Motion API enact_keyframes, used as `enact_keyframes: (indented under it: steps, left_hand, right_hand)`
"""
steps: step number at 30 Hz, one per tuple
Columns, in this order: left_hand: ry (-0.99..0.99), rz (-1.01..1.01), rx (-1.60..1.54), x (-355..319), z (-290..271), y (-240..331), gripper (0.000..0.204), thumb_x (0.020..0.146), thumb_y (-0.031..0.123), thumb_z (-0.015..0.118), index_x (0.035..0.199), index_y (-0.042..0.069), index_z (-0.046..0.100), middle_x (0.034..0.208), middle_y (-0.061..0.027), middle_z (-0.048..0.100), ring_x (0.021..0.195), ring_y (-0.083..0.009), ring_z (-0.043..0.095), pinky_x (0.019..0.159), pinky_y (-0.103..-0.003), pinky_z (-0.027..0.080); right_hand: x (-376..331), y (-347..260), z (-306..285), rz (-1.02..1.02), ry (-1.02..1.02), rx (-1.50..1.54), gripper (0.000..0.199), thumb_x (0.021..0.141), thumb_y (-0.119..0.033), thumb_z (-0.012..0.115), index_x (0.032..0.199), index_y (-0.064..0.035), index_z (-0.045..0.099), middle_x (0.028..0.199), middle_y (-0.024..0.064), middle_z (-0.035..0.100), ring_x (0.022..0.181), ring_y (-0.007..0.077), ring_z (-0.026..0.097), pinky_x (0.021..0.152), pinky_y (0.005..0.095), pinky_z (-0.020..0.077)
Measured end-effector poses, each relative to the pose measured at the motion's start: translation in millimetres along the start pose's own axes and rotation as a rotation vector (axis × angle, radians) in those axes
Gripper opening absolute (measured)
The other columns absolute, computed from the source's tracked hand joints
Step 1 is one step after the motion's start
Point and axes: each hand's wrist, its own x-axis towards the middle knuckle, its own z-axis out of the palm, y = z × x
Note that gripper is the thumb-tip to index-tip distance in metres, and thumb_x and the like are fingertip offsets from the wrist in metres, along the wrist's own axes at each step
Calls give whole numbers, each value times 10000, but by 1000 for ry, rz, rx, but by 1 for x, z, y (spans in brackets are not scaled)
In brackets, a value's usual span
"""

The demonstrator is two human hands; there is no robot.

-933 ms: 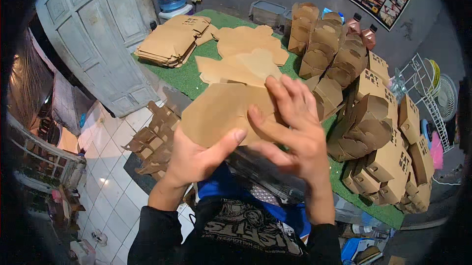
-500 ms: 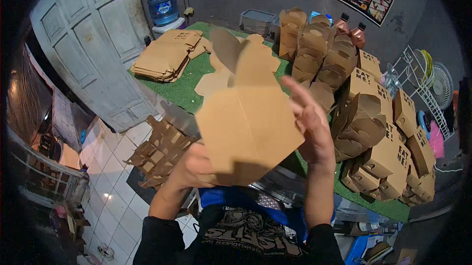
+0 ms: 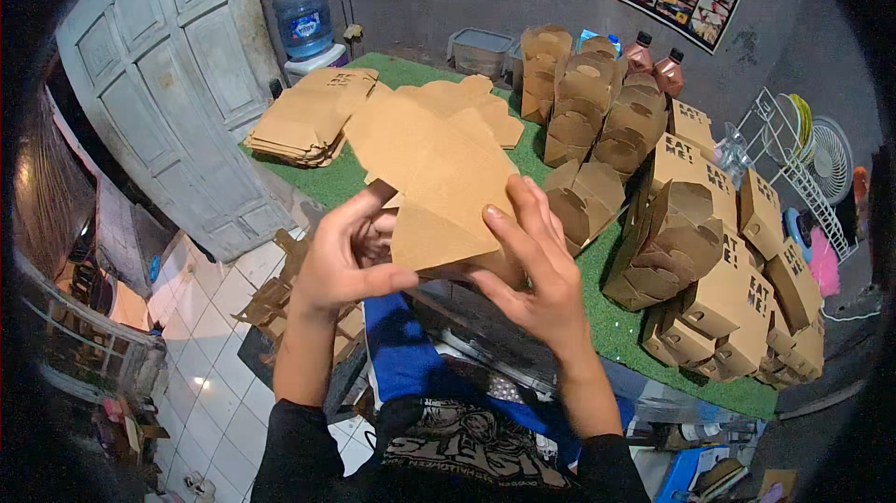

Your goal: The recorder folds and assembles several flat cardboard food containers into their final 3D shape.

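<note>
A partly folded brown cardboard box point(image 3: 439, 172) is held up in front of me, above the near edge of the table. A broad flap of it points away from me, and creased panels come together at its near end. My left hand point(image 3: 347, 256) grips the near left corner, its thumb along the lower edge and the other fingers partly hidden behind the card. On the opposite side, my right hand point(image 3: 537, 265) presses its fingers on the creased panel, with the thumb under the edge. Behind the box, flat cardboard blanks point(image 3: 499, 116) lie on the table.
A stack of flat blanks point(image 3: 294, 120) lies on the green table covering point(image 3: 373, 62) at left. Rows of open-topped boxes point(image 3: 583, 97) stand at right, beside piled closed boxes point(image 3: 728, 293). Brown bottles point(image 3: 668, 74) and a dish rack point(image 3: 803, 162) are behind. A cardboard divider point(image 3: 271, 302) sits low at left.
The box has tilted, its raised flap now leaning away from me. My right hand has come from open beside it onto its panel. My left hand has moved up along its left side.
</note>
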Motion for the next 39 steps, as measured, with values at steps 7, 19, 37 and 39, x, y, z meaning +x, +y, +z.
enact_keyframes:
  steps: [7,19,37,39]
  left_hand:
    - [351,-227,-89,-9,15,11,616,810,200,687,1268,-106,412,1160,-148,577,1017,-196,594,862,-300,467]
    - [309,29,244,-29,25,16,416,835,77,649,1211,-56,529,1145,-124,609,1043,-203,585,912,-340,455]
    - [298,-95,165,-15,44,11,327,855,57,665,1152,-25,556,991,-71,649,854,-123,610,716,-259,498]
    - [290,-82,202,-17,44,11,452,838,30,667,1250,-25,491,1070,-98,632,908,-149,618,733,-272,507]
  right_hand:
    - [-1,5,-9,-258,-76,-148,595,667,-151,787,1237,-147,615,1388,255,436,1216,417,491,1009,484,368]
    - [32,-39,-9,421,-25,524,507,838,-131,706,1279,47,530,1183,218,625,1139,202,581,948,312,448]
    - [26,-30,-4,46,148,158,405,687,-18,767,1084,-14,691,1140,222,644,1061,332,634,911,363,489]
    - [28,-28,-4,-10,130,153,409,682,-9,763,1085,-9,690,1139,226,643,1066,344,628,931,371,475]
